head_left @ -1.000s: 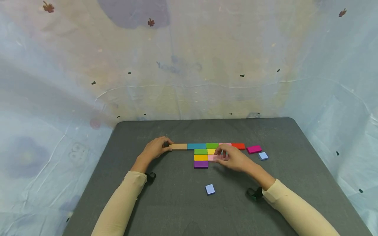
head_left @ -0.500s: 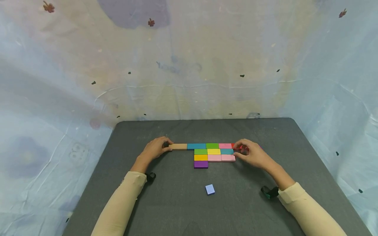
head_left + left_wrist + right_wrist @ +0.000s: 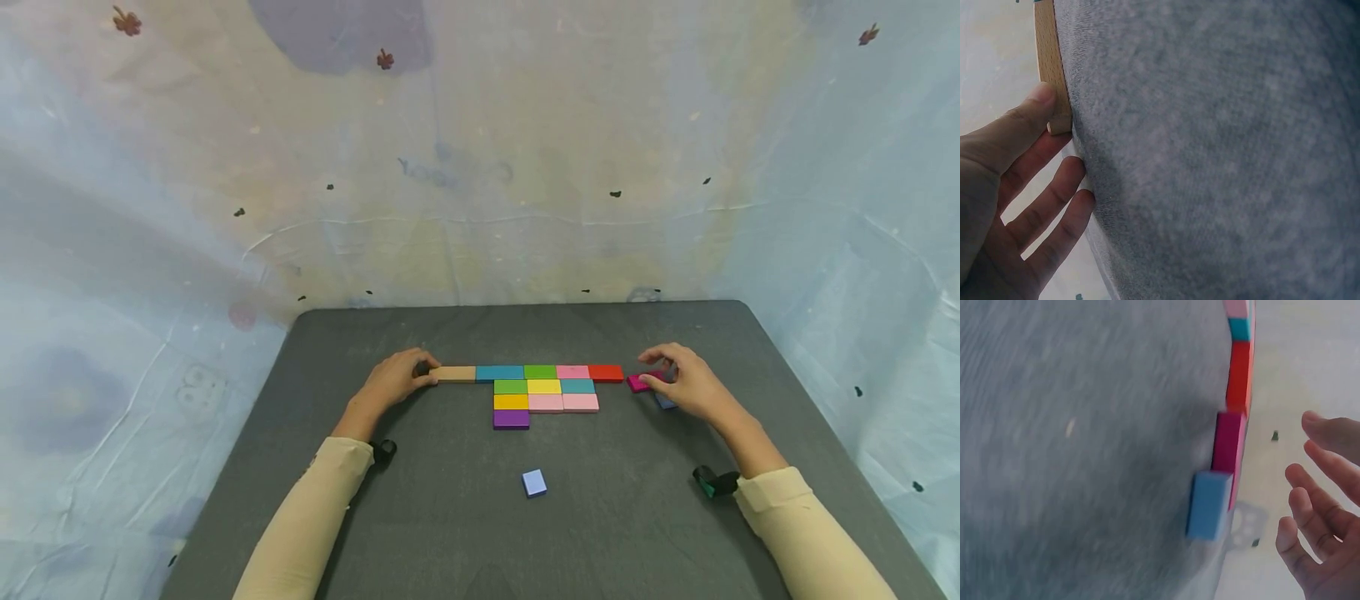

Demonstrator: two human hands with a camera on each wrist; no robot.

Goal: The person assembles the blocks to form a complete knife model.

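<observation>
At the left end of a row of coloured wooden blocks, my left hand [image 3: 393, 379] pinches a plain wood block [image 3: 456, 374] between thumb and finger. The left wrist view shows the thumb on the end of this plain block [image 3: 1052, 62]. My right hand [image 3: 693, 385] is over a magenta block [image 3: 637, 384], its fingers apart and slightly bent. In the right wrist view the magenta block [image 3: 1227, 440] and a light blue block [image 3: 1209, 506] lie clear of the fingers. The hand partly hides both blocks in the head view.
The row continues with blue, green, pink and red [image 3: 606, 373] blocks. Below it sit shorter rows with green, yellow [image 3: 543, 387], teal, orange, pink and purple [image 3: 511, 420] blocks. Another light blue block [image 3: 534, 483] lies nearer on the dark table [image 3: 450, 517]. A patterned sheet hangs behind.
My right hand has moved right, from the pink blocks past the red block to the magenta one, uncovering the teal and pink blocks. The left hand keeps its place on the plain block.
</observation>
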